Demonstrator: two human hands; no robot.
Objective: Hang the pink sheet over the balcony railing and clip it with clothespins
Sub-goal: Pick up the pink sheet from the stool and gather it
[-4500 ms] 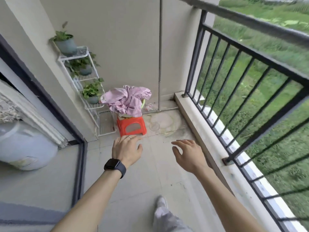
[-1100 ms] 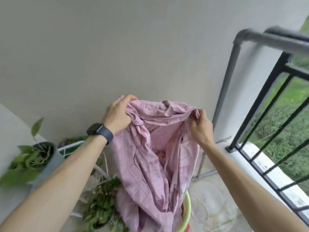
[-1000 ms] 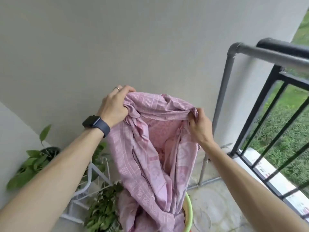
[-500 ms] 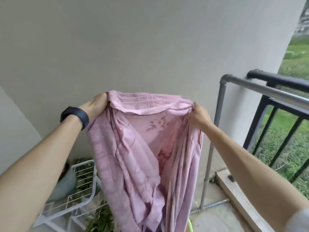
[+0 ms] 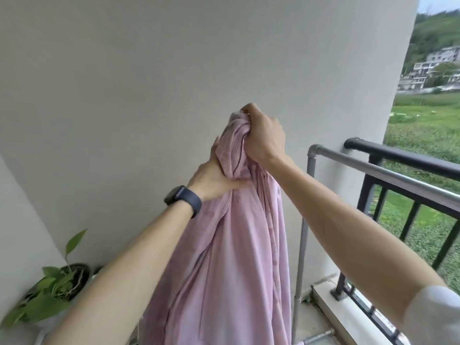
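Hands meet on the bunched pink cotton sheet (image 5: 239, 245): right hand (image 5: 263, 138) grips its gathered top, left hand (image 5: 214, 179) clutches the folds just below. Fabric hangs between both forearms, apart from the black metal balcony railing (image 5: 403, 158).

The pale concrete balcony floor (image 5: 312, 319) shows as a narrow strip at bottom right. An upright grey metal pipe post (image 5: 302, 245) stands on it, just beside a raised white kerb (image 5: 348, 317) (the black metal balcony railing (image 5: 403, 158) is footed there).
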